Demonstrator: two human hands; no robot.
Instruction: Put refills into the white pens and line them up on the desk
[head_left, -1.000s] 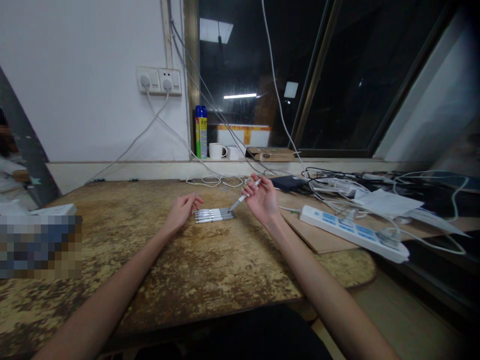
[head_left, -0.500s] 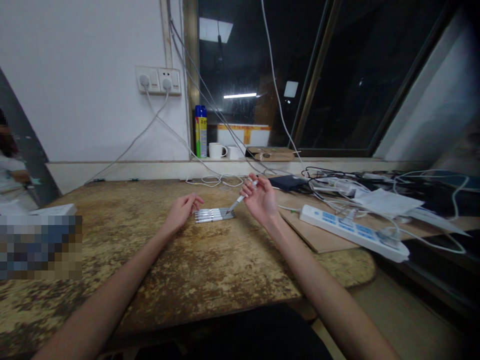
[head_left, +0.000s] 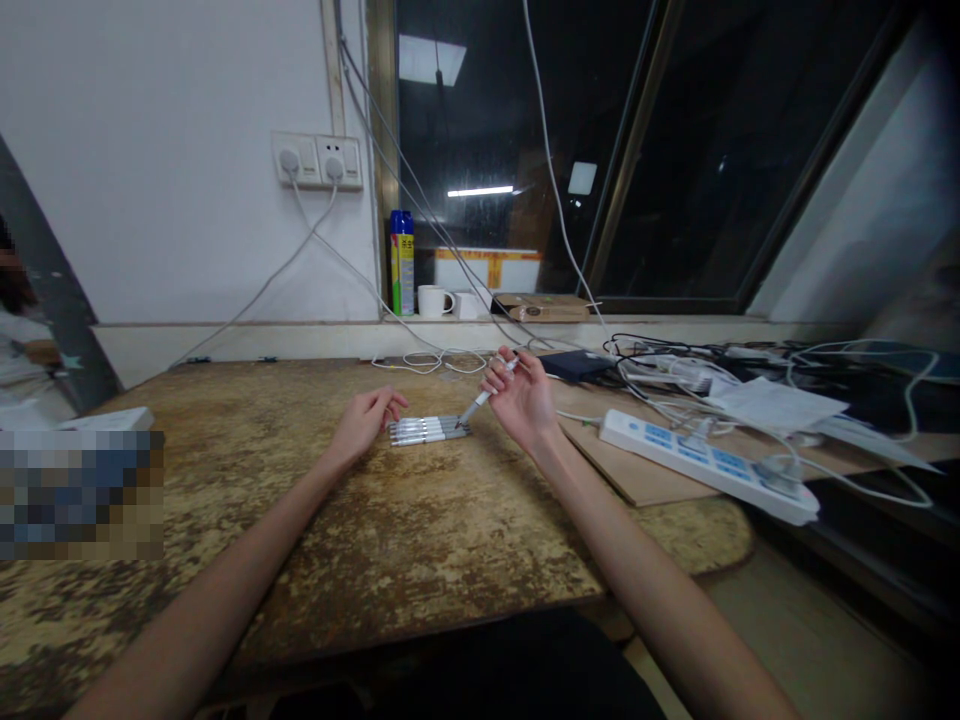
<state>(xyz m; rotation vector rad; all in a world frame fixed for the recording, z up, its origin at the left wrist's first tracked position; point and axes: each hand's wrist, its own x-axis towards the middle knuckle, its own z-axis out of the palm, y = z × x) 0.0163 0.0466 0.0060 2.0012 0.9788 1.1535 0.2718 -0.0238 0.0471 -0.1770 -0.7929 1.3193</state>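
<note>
Several white and grey pens [head_left: 426, 431] lie side by side in a row on the worn wooden table [head_left: 315, 570]. My right hand [head_left: 521, 395] is closed around another pen [head_left: 480, 402], which slants down to the left with its lower tip over the right part of the row. Whether that tip touches the pens below is too small to tell. At the row's left end rests my left hand [head_left: 367, 418], its fingers loosely bent and apart, with nothing seen in them. Contact between those fingertips and the pens cannot be made out.
To the right, a white power strip [head_left: 709, 465] lies by a thin brown board [head_left: 637, 470]. Tangled cables and papers [head_left: 780, 405] fill the back right. A white mug [head_left: 433, 301] and a spray can [head_left: 402, 262] stand on the windowsill. Part of a person shows at far left.
The tip of the held pen has shifted very slightly to the right. Both my hands have stayed almost still.
</note>
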